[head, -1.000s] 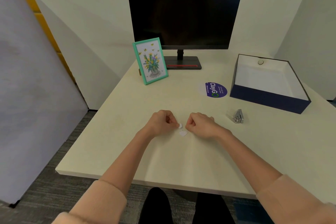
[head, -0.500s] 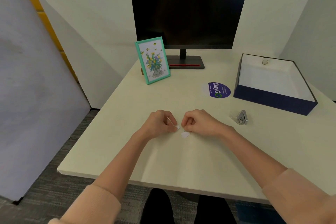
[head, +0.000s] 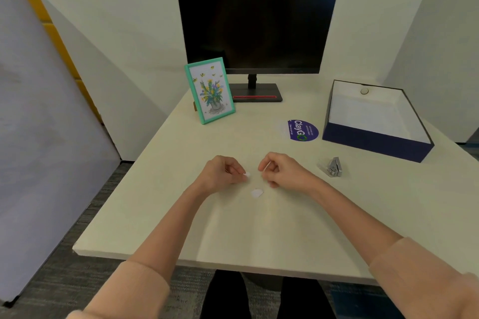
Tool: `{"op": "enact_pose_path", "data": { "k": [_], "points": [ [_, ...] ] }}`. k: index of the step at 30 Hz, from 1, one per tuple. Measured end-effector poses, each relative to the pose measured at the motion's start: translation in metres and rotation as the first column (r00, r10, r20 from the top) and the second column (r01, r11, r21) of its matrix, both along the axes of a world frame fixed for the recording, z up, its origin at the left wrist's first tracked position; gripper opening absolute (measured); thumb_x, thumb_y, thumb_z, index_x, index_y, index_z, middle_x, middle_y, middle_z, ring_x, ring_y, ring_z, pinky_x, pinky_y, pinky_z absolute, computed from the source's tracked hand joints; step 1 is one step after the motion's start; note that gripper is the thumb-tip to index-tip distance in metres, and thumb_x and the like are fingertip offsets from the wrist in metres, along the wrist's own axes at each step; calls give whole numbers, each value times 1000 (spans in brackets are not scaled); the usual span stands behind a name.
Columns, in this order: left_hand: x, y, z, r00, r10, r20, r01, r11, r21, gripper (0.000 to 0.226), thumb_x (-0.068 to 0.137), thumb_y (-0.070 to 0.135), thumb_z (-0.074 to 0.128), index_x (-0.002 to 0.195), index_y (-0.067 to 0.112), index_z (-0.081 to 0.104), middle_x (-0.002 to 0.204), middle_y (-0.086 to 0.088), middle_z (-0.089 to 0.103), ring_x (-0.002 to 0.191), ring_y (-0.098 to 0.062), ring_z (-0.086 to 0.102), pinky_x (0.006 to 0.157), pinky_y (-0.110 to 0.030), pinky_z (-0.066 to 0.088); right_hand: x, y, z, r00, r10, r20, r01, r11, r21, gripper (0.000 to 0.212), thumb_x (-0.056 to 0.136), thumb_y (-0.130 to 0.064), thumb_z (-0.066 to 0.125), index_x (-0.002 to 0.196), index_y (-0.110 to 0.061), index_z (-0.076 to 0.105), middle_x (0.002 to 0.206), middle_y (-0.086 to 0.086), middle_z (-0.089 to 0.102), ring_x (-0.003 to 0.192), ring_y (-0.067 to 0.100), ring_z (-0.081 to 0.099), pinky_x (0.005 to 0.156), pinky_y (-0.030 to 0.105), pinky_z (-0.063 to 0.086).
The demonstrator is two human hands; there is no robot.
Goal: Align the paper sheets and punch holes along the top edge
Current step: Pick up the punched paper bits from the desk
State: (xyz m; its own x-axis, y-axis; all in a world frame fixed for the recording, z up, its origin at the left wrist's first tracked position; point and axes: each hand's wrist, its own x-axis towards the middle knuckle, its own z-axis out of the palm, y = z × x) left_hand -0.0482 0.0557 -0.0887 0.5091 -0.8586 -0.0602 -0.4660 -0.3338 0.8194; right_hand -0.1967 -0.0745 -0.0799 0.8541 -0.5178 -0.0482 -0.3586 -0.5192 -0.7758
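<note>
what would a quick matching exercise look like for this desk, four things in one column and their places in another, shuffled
Things:
1. picture frame
2. metal punch
3. round sticker
4. small paper scrap

Places:
A. flat on the desk between the monitor stand and the box
B. on the desk just below the two hands
C. standing left of the monitor stand
D. on the desk in front of the blue box, right of the right hand

Pairs: 1-C, 2-D, 3-A, 4-B
</note>
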Motion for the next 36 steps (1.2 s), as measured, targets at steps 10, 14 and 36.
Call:
{"op": "enact_pose_path", "data": {
  "k": [10, 14, 36],
  "points": [
    [-100, -69, 61, 970, -242, -31, 230, 950, -211, 13, 83, 16, 72, 75, 20, 62, 68, 0, 63, 58, -7, 55, 59, -18, 45, -118, -19, 53, 896, -330, 298, 268, 936, 230, 13, 91, 0, 55, 89, -13, 55, 79, 9, 56, 68, 17, 57, 61, 25, 52],
    [-171, -105, 81, 919, -395, 6, 385, 891, -239, 8, 83, 19, 72, 82, 16, 64, 73, 0, 65, 62, -7, 57, 64, -19, 48, -190, -26, 72, 831, -439, 341, 390, 897, 206, 14, 91, -2, 56, 85, -14, 56, 79, 4, 56, 68, 16, 57, 61, 26, 51],
    [-548, -194, 11, 650, -754, 96, 760, 647, -60, 15, 88, 28, 65, 89, 13, 67, 91, -3, 71, 90, -20, 64, 85, -34, 52, -540, -37, -4, 192, -950, 247, 885, 276, 374, 16, 91, 5, 50, 86, -10, 55, 72, 7, 51, 64, 16, 53, 56, 25, 49]
  ]
}}
